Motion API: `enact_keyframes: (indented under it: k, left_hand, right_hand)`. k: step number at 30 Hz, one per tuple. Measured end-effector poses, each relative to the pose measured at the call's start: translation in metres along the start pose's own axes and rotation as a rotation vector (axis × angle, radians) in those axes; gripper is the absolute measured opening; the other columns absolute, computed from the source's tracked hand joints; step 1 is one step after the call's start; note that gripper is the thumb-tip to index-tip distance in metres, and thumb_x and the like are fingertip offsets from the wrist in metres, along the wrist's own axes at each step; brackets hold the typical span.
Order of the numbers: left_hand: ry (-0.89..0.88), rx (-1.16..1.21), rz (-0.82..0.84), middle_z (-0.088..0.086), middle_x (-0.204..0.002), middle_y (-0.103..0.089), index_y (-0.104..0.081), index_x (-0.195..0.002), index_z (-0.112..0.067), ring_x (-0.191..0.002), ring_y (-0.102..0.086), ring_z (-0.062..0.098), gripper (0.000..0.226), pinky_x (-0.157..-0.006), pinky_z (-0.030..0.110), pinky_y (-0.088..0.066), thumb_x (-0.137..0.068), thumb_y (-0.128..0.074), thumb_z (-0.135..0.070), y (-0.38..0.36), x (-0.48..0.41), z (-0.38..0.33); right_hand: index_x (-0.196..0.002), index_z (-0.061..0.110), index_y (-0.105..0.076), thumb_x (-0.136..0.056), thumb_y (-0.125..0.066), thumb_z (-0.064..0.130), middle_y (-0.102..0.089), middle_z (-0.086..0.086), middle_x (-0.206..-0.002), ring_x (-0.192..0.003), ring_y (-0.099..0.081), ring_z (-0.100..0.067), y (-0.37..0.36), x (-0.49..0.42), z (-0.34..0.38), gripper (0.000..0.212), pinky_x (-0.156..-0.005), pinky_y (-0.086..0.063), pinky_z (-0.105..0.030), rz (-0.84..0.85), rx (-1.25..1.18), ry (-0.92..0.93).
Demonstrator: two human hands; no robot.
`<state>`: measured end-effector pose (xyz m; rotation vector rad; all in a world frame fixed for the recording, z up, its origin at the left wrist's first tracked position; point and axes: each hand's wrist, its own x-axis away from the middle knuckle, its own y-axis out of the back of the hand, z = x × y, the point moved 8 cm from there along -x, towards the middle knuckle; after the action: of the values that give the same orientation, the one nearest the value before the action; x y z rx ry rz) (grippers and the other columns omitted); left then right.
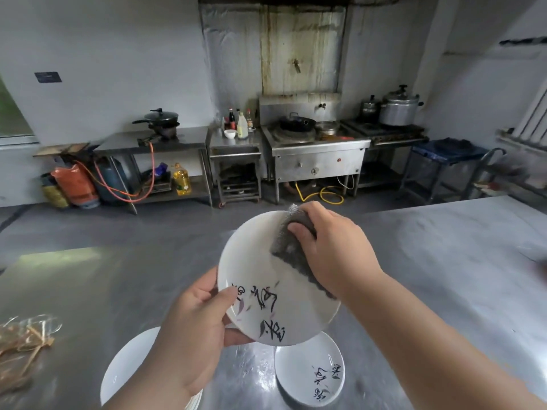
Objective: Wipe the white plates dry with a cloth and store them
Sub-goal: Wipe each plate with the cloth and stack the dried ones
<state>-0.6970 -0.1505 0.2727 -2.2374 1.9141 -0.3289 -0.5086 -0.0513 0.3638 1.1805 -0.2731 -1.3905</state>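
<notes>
I hold a white plate (254,270) with black brush lettering tilted up above the steel table. My left hand (192,329) grips its lower left rim. My right hand (334,247) presses a dark grey cloth (291,255) against the plate's upper right face. A second lettered white plate (302,371) lies flat on the table below the held one. To its left, partly hidden by my left forearm, rests another white plate (127,365), seemingly the top of a stack.
The steel table (444,261) stretches to the right and left. A tangle of straw-coloured strands (23,347) lies at its left edge. Across the floor stand a wok stove (313,143), steel counters with pots and bottles, and gas cylinders (80,184).
</notes>
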Motion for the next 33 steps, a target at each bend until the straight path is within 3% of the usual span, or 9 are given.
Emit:
enact_keyframes:
  k: [7, 10, 12, 17, 22, 26, 29, 30, 33]
  left_hand:
    - [-0.067, 0.230, -0.068, 0.020, -0.124, -0.074, -0.074, -0.123, -0.028, -0.110, -0.072, 0.044, 0.039, -0.080, 0.062, -0.061, -0.095, -0.059, -0.006, 0.002, -0.002, 0.006]
    - [0.028, 0.177, 0.054, 0.019, -0.130, -0.071, -0.071, -0.123, -0.029, -0.115, -0.069, 0.047, 0.039, -0.083, 0.061, -0.061, -0.088, -0.067, -0.014, 0.001, -0.004, 0.008]
    - [0.097, 0.140, 0.065, 0.020, -0.129, -0.071, -0.073, -0.119, -0.027, -0.112, -0.070, 0.048, 0.033, -0.075, 0.057, -0.062, -0.086, -0.067, -0.025, 0.008, -0.007, 0.004]
    - [0.182, 0.011, 0.068, 0.023, -0.116, -0.075, -0.079, -0.100, -0.026, -0.086, -0.076, 0.040, 0.022, -0.057, 0.049, -0.064, -0.085, -0.067, -0.017, 0.019, -0.011, -0.001]
    - [0.112, 0.026, 0.025, 0.024, -0.109, -0.076, -0.079, -0.099, -0.022, -0.077, -0.075, 0.039, 0.032, -0.055, 0.043, -0.062, -0.102, -0.054, -0.003, 0.011, -0.007, 0.006]
    - [0.050, 0.172, -0.100, 0.023, -0.112, -0.077, -0.065, -0.117, -0.009, -0.087, -0.077, 0.041, 0.022, -0.058, 0.047, -0.063, -0.098, -0.054, -0.004, 0.013, -0.005, 0.010]
    - [0.010, 0.187, -0.170, 0.023, -0.113, -0.077, -0.062, -0.124, -0.005, -0.091, -0.076, 0.046, 0.024, -0.064, 0.049, -0.065, -0.105, -0.048, -0.002, 0.016, -0.007, 0.008]
    - [0.014, 0.176, -0.197, 0.024, -0.111, -0.077, -0.062, -0.124, -0.003, -0.089, -0.075, 0.047, 0.022, -0.065, 0.049, -0.065, -0.106, -0.049, -0.002, 0.017, -0.007, 0.010]
    - [0.049, 0.126, -0.223, 0.025, -0.109, -0.077, -0.063, -0.119, -0.005, -0.090, -0.076, 0.047, 0.018, -0.069, 0.049, -0.065, -0.106, -0.051, -0.002, 0.023, -0.005, 0.019]
  right_hand:
    - [-0.093, 0.042, -0.052, -0.104, -0.049, 0.044, -0.067, 0.020, -0.085, -0.069, -0.068, -0.017, -0.059, 0.074, -0.041, 0.012, -0.056, -0.054, -0.034, -0.073, -0.667, -0.520]
    - [-0.087, 0.040, -0.052, -0.105, -0.048, 0.039, -0.064, 0.021, -0.082, -0.073, -0.059, -0.002, -0.042, 0.050, -0.048, 0.018, -0.057, -0.041, -0.014, -0.082, -0.522, -0.395]
    - [-0.087, 0.039, -0.052, -0.105, -0.049, 0.039, -0.064, 0.021, -0.080, -0.076, -0.057, 0.001, -0.028, 0.025, -0.042, 0.018, -0.057, -0.040, -0.012, -0.006, -0.407, -0.280]
    - [-0.096, 0.031, -0.051, -0.103, -0.051, 0.049, -0.066, 0.010, -0.085, -0.080, -0.060, -0.020, -0.010, -0.019, -0.010, 0.018, -0.063, -0.049, -0.036, 0.200, -0.047, 0.039]
    - [-0.105, 0.026, -0.054, -0.100, -0.046, 0.055, -0.066, 0.007, -0.095, -0.083, -0.063, -0.029, 0.000, -0.022, 0.047, 0.031, -0.058, -0.042, -0.036, 0.008, 0.182, 0.324]
    - [-0.101, 0.029, -0.055, -0.103, -0.052, 0.045, -0.069, 0.006, -0.089, -0.081, -0.061, -0.026, -0.005, -0.008, 0.003, 0.017, -0.065, -0.048, -0.036, -0.092, -0.173, -0.066]
    - [-0.088, 0.031, -0.047, -0.105, -0.051, 0.042, -0.063, 0.007, -0.074, -0.072, -0.065, -0.025, -0.051, 0.047, -0.025, 0.020, -0.051, -0.049, -0.021, -0.088, -0.517, -0.454]
    - [-0.086, 0.032, -0.045, -0.105, -0.049, 0.043, -0.061, 0.004, -0.073, -0.066, -0.066, -0.028, -0.065, 0.064, -0.026, 0.022, -0.046, -0.053, -0.028, -0.046, -0.589, -0.538]
    - [-0.085, 0.025, -0.044, -0.106, -0.046, 0.042, -0.061, 0.001, -0.076, -0.067, -0.065, -0.031, -0.069, 0.058, -0.033, 0.028, -0.049, -0.053, -0.041, 0.047, -0.499, -0.516]
